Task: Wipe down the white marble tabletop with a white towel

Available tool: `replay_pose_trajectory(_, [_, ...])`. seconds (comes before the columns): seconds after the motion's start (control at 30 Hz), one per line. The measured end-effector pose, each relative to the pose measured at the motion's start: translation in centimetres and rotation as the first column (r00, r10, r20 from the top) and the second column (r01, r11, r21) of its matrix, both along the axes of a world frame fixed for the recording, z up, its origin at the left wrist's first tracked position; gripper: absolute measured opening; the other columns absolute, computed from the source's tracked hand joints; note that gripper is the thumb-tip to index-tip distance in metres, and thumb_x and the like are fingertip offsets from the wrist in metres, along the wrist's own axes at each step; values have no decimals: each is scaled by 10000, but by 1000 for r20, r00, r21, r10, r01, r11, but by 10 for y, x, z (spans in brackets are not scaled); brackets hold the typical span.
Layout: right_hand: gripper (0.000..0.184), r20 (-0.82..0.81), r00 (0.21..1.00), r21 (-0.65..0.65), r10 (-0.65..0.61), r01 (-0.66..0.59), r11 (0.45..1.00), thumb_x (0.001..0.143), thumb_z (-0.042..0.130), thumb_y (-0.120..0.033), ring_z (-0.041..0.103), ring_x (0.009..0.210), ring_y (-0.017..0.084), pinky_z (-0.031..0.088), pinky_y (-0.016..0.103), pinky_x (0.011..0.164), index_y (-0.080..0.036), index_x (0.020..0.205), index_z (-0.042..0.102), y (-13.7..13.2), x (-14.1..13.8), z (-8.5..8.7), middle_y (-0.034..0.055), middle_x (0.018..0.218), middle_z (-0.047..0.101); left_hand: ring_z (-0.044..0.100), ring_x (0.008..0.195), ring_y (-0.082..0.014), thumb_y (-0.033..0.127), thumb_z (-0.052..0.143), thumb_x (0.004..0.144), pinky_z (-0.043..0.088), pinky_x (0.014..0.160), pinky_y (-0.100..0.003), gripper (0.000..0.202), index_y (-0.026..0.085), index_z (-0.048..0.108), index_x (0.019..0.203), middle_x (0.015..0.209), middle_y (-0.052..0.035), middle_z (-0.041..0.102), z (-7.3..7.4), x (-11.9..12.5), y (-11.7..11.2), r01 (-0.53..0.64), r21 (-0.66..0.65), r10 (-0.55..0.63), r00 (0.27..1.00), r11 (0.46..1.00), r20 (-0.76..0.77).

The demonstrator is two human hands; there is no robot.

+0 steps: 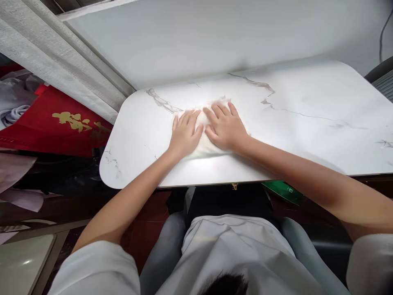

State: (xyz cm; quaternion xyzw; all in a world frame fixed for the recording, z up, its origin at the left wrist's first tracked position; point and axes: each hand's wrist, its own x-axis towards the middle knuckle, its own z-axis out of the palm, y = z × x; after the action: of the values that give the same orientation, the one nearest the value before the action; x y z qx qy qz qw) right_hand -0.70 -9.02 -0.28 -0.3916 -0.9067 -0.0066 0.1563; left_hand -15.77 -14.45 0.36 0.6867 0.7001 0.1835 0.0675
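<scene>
A small white cloth (205, 144) lies on the white marble table (307, 123), hard to tell from the bright surface. My left hand (184, 133) rests flat on its left part with the fingers stretched out. My right hand (225, 125) lies flat on its right part, fingers spread and pointing up and left. The two hands touch side by side and cover most of the cloth. Only its ragged far edge and near edge show.
The table's rounded left corner (106, 172) is near my left forearm. A red cloth with gold writing (61, 123) lies left of the table, by a grey curtain (46, 53). A green object (284, 190) sits under the table's front edge. A wall stands behind.
</scene>
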Motion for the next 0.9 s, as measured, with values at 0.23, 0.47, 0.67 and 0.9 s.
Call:
replay_pose_trajectory(0.23, [525, -65, 997, 7, -30, 30, 1000, 1013, 264, -379, 413, 1330, 301, 191, 563, 1166, -131, 1433, 456, 77, -43, -9, 156, 1391, 510, 361, 1427, -189, 291, 400, 971, 141, 1235, -410, 409, 287, 488, 1371, 1469, -11, 506, -9, -45, 83, 10, 54, -14, 996, 998, 86])
replay_pose_trajectory(0.47, [471, -138, 989, -5, -55, 55, 998, 977, 310, -348, 453, 1273, 313, 206, 557, 1169, -160, 1352, 527, 127, -63, -10, 139, 1303, 582, 387, 1332, -133, 302, 404, 938, 122, 1231, -392, 408, 283, 431, 1345, 1425, 76, 514, -13, -65, 144, -35, 45, 27, 987, 998, 161])
replay_pose_trajectory(0.67, [547, -129, 988, 10, -88, 90, 996, 893, 312, -322, 502, 1212, 318, 288, 537, 1137, -174, 1360, 555, 157, -77, -5, 115, 1250, 611, 427, 1303, -218, 365, 411, 927, 239, 1185, -424, 362, 342, 489, 1279, 1356, 52, 574, -15, -78, 179, -41, 100, 27, 989, 994, 143])
replay_pose_trajectory(0.9, [517, -219, 967, 46, -127, 140, 989, 843, 336, -402, 508, 1121, 348, 324, 534, 1078, -268, 1231, 650, 179, -87, -7, 95, 1162, 629, 385, 1292, -228, 562, 365, 886, 259, 1174, -455, 502, 350, 461, 1332, 1291, 91, 618, -19, -88, 207, -55, 108, 38, 987, 993, 154])
